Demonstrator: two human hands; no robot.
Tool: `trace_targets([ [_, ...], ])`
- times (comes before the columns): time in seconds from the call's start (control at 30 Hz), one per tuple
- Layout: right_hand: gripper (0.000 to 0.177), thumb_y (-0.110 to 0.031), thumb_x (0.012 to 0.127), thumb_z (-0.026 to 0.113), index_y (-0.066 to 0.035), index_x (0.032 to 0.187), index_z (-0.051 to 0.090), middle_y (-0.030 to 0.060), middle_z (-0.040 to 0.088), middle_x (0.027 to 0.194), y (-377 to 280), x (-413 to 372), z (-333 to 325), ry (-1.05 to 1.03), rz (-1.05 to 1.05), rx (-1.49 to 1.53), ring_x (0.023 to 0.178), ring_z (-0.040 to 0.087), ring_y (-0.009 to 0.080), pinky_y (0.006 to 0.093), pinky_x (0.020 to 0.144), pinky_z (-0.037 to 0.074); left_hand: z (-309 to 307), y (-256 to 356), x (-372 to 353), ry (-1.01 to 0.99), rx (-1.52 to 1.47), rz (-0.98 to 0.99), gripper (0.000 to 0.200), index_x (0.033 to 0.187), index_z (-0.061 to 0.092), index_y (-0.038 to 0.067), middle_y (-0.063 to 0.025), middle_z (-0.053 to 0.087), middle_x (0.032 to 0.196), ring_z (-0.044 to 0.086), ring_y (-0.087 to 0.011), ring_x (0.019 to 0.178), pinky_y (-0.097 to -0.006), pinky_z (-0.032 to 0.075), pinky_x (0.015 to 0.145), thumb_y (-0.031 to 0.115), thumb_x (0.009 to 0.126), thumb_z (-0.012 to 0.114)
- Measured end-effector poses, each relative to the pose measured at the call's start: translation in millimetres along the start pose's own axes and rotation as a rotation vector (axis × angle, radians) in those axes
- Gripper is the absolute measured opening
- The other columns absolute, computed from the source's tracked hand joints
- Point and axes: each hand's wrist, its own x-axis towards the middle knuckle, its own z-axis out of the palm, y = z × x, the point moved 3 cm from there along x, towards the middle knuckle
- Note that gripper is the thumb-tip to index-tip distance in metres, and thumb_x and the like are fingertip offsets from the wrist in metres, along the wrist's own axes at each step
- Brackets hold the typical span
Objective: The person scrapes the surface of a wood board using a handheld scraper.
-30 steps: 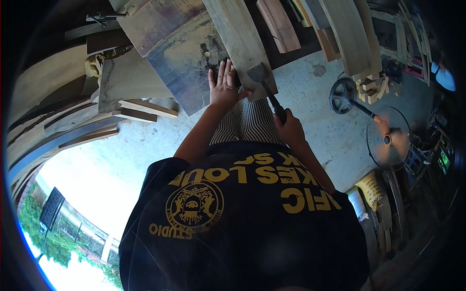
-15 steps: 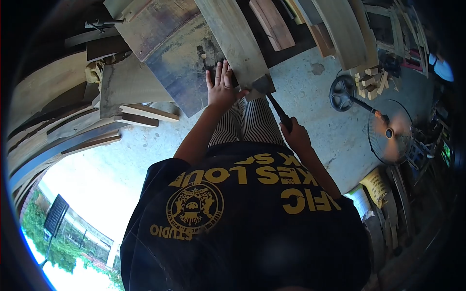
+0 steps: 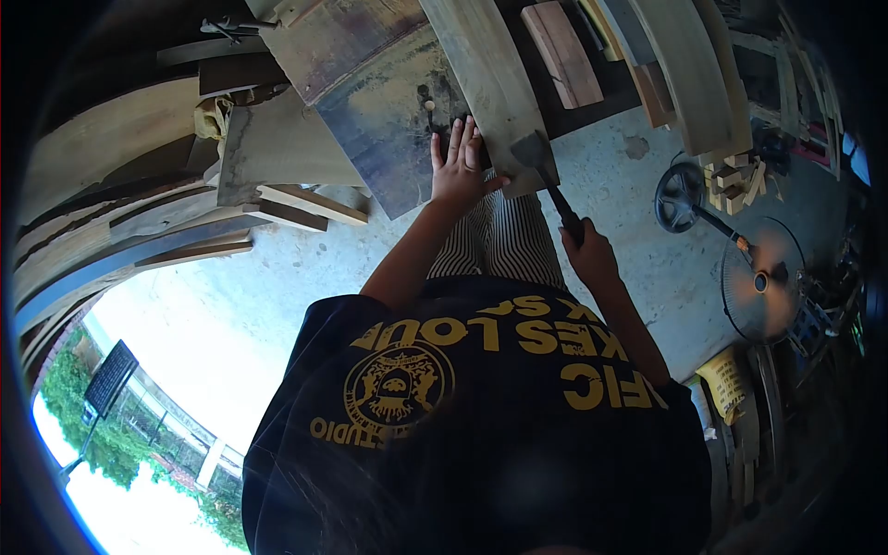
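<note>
A long wooden plank [image 3: 490, 69] runs away from me, its near end by my legs. My left hand [image 3: 456, 178] rests along its left edge with fingers spread, the thumb reaching over the plank. Beneath those fingers is a dark, dusty flat plate [image 3: 370, 139] with a small round hole. My right hand [image 3: 592, 257] is wrapped round the long dark handle of a flat-headed tool [image 3: 553, 185]. The tool's wide dark head lies over the plank near its near end; whether it is a scraper or a brush I cannot make out.
A reddish wood block [image 3: 562, 55] and several curved planks [image 3: 684, 83] are beyond on the right. Stacked boards [image 3: 139, 222] fill the left side. A running fan [image 3: 761, 280] and its round base [image 3: 679, 198] stand on the concrete floor [image 3: 620, 203] to my right.
The whole view has shifted, so everything sits further right in it. The tool's head has moved up along the plank, away from its near end. My left hand stays at the plank's edge.
</note>
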Motion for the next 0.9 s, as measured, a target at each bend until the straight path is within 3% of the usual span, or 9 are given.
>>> trace_targets([
  [0.33, 0.042, -0.044, 0.091, 0.053, -0.002, 0.098, 0.050, 0.0221, 0.066, 0.078, -9, -2, -8, -0.040, 0.026, -0.047, 0.077, 0.066, 0.0398, 0.0471, 0.064, 0.053, 0, 0, 0, -0.035, 0.001, -0.009, 0.111, 0.143, 0.020, -0.004, -0.0142, 0.015, 0.155, 0.009, -0.0290, 0.144, -0.0582, 0.000, 0.111, 0.068, 0.069, 0.062],
  [0.5, 0.044, -0.044, 0.091, 0.053, -0.002, 0.099, 0.050, 0.0221, 0.066, 0.078, -45, 30, -5, 0.004, -0.010, -0.005, 0.078, 0.066, 0.0411, 0.0487, 0.068, 0.053, 1, -1, 0, -0.029, -0.008, -0.018, 0.110, 0.143, 0.021, -0.003, -0.0157, 0.013, 0.155, 0.005, -0.0348, 0.144, -0.0578, -0.001, 0.111, 0.066, 0.068, 0.065],
  [0.6, 0.044, -0.044, 0.091, 0.052, -0.001, 0.100, 0.050, 0.0221, 0.066, 0.078, -33, 8, -2, -0.050, 0.045, 0.046, 0.078, 0.065, 0.0420, 0.0493, 0.068, 0.053, 2, -1, 0, -0.021, -0.029, -0.031, 0.111, 0.143, 0.021, -0.001, -0.0166, 0.012, 0.155, 0.004, -0.0364, 0.144, -0.0577, -0.001, 0.111, 0.067, 0.068, 0.065],
  [0.7, 0.040, -0.039, 0.092, 0.054, 0.000, 0.096, 0.050, 0.0229, 0.064, 0.075, -34, -12, -4, -0.019, 0.029, 0.022, 0.074, 0.065, 0.0411, 0.0464, 0.062, 0.052, 3, -2, 0, -0.024, -0.035, -0.037, 0.111, 0.144, 0.021, 0.000, -0.0172, 0.012, 0.155, 0.005, -0.0358, 0.144, -0.0578, -0.001, 0.111, 0.068, 0.067, 0.064],
  [0.73, 0.040, -0.040, 0.092, 0.053, 0.000, 0.096, 0.050, 0.0229, 0.064, 0.076, -39, -8, -3, -0.033, 0.038, 0.022, 0.076, 0.065, 0.0411, 0.0467, 0.064, 0.052, 2, 0, 1, 0.008, -0.009, -0.036, 0.111, 0.140, 0.028, -0.004, -0.0147, 0.016, 0.155, 0.009, -0.0335, 0.144, -0.0580, 0.001, 0.112, 0.067, 0.064, 0.066],
  [0.9, 0.042, -0.042, 0.092, 0.051, -0.001, 0.101, 0.050, 0.0237, 0.066, 0.081, -61, 13, 5, -0.046, 0.064, 0.032, 0.081, 0.066, 0.0416, 0.0476, 0.070, 0.053, 2, 0, -1, 0.021, -0.011, -0.027, 0.108, 0.140, 0.028, -0.003, -0.0143, 0.016, 0.155, 0.010, -0.0314, 0.144, -0.0578, 0.001, 0.112, 0.066, 0.066, 0.064],
])
